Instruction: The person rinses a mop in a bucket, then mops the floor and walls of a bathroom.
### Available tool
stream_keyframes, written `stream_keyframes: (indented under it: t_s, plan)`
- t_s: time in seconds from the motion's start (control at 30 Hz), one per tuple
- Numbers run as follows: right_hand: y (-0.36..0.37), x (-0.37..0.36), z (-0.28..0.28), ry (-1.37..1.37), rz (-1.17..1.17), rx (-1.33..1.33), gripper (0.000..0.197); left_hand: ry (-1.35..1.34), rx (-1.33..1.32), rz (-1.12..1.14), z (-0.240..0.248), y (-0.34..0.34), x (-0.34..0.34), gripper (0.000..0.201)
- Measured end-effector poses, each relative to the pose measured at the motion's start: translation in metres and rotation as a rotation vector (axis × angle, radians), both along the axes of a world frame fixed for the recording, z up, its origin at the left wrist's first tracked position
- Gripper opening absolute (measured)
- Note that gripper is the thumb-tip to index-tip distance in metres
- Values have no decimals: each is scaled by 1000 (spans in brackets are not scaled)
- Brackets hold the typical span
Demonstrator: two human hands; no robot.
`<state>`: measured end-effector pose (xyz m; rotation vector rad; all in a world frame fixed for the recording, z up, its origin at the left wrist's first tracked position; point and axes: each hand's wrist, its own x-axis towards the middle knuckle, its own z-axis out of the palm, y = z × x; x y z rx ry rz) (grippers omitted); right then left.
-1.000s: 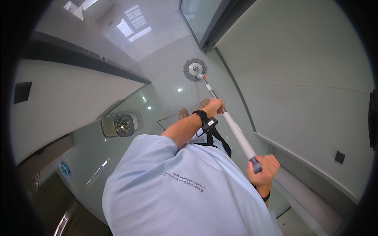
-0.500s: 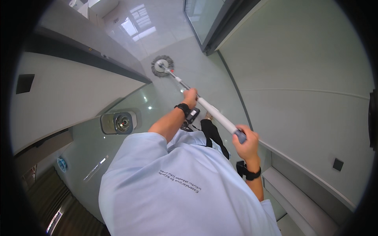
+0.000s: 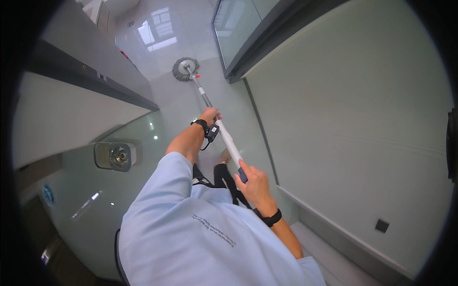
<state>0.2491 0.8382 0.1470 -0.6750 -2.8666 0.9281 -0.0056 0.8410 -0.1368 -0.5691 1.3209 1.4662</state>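
Observation:
I hold a long-handled mop (image 3: 226, 139) with both hands. Its round head of grey strands (image 3: 180, 72) lies on the glossy floor, just by the doorway threshold. My left hand (image 3: 210, 115) is wrapped round the shaft about midway, where the white grip meets the metal tube. My right hand (image 3: 254, 181) grips the dark end cap at the top of the handle, close to my body. A small red part (image 3: 196, 76) shows near the mop head. Black straps circle both wrists, and a small black device hangs at the left one.
A grey bucket with a round metal basket (image 3: 119, 156) stands on the floor to my left. A dark-framed glass door (image 3: 238, 28) is at the upper right, beside a long pale wall (image 3: 343, 119). A grey door-frame edge (image 3: 109, 93) juts in from the left. A blue object (image 3: 47, 195) lies farther left.
The mop head has shifted slightly forward and left on the floor. My right hand has swung left and down with the handle end, so the shaft stands steeper in view.

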Motion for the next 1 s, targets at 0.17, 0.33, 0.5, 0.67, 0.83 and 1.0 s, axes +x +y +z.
stream_keyframes:
  t_s: [0.17, 0.33, 0.5, 0.67, 0.83, 1.0]
  plan:
    - [-4, 24, 6, -66, -28, 50, 45, 77, -6, -316, -8, 38, 38, 13]
    - [-14, 64, 43, -3, -74, 77, 40, 109, 80, -245, -15, 36, 113, 16]
    - [-17, 89, 87, 99, -106, 197, 32, 3, 59, -274, 64, 12, 155, 10]
    - [-24, 102, 114, 288, -243, 443, 22, -125, 55, -244, 91, -3, 181, 5]
    - [-13, 118, 129, 397, -407, 598, 20, -100, 79, -122, 62, -13, 226, 9]
    - [0, 135, 139, 350, -367, 616, 17, -252, 192, -274, 135, -17, 205, 12]
